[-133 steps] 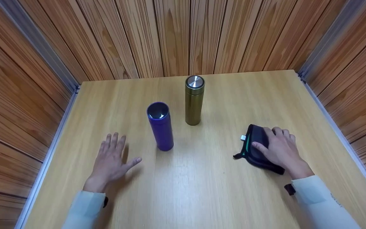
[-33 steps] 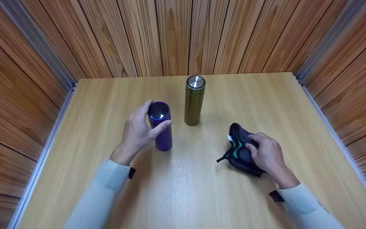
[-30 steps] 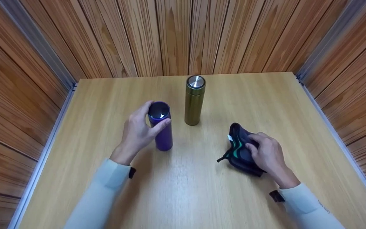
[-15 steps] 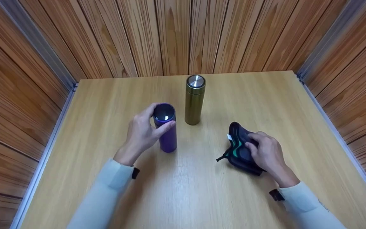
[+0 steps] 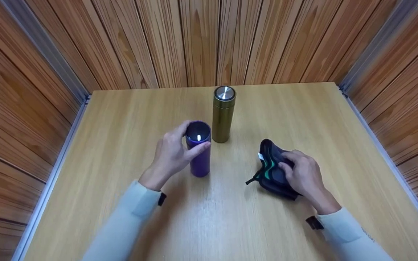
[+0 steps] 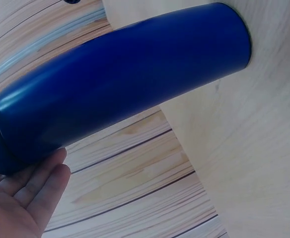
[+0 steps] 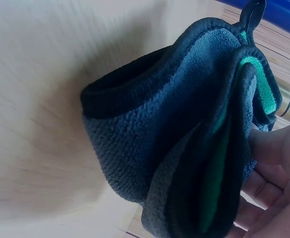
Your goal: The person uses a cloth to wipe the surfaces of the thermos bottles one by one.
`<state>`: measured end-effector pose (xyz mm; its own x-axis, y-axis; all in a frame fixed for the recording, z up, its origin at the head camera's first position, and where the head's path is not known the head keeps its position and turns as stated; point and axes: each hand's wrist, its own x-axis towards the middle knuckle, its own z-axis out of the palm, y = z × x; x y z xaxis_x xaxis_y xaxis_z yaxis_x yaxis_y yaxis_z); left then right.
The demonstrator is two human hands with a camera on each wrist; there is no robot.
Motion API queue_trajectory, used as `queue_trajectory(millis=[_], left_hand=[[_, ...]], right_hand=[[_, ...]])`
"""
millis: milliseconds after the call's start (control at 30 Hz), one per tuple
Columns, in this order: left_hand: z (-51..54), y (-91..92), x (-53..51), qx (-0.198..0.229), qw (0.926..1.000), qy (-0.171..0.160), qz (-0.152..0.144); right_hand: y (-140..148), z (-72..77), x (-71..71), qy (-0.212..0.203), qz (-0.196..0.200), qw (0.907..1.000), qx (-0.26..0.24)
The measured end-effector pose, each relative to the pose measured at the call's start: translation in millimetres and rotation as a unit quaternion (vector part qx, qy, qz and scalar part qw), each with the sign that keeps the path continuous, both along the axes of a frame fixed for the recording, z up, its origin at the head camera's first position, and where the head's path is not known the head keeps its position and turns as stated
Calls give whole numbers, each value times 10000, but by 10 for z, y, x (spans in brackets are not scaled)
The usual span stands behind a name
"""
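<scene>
My left hand (image 5: 171,154) grips a purple thermos flask (image 5: 200,163) near its dark top, fingers on the far side and thumb across the front. The flask stands upright; in the left wrist view the flask (image 6: 130,69) looks blue, and I cannot tell if its base touches the table. On the right, my right hand (image 5: 304,174) pinches a folded towel (image 5: 275,181), dark grey with black edging and green inner faces. The right wrist view shows the bunched folds of the towel (image 7: 150,129), with thumb and fingers at one side. Some fingertips are hidden behind the cloth.
A gold thermos flask (image 5: 222,123) with a silver lid top stands just behind and right of the purple one. Wood-panelled walls (image 5: 198,43) enclose the light wooden table (image 5: 140,108) at the back and both sides.
My left hand came from the table to the purple flask, then moved right and slightly nearer with it. Earlier my right hand lay on the flat towel; now it holds it bunched, further left.
</scene>
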<state>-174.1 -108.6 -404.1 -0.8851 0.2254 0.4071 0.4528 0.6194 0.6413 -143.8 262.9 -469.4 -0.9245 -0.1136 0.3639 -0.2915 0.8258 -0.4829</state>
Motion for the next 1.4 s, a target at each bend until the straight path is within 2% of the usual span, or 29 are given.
queue_trajectory(millis=[267, 633, 767, 1067, 1400], left_hand=[[9, 58, 41, 79, 9999, -54, -91], [-8, 140, 88, -76, 9994, 196, -285], [-8, 171, 103, -128, 9992, 243, -290], [-54, 176, 140, -4, 9990, 250, -359], [-61, 201, 121, -95, 9969, 685, -379]], right_hand=[[-54, 16, 5, 180, 90, 9997, -104], [-170, 30, 3, 590, 260, 9973, -348], [-228, 31, 6, 665, 398, 9950, -627], [-473, 27, -4, 836, 1070, 9788, -1536], [-872, 106, -2, 1096, 1442, 9553, -2335]])
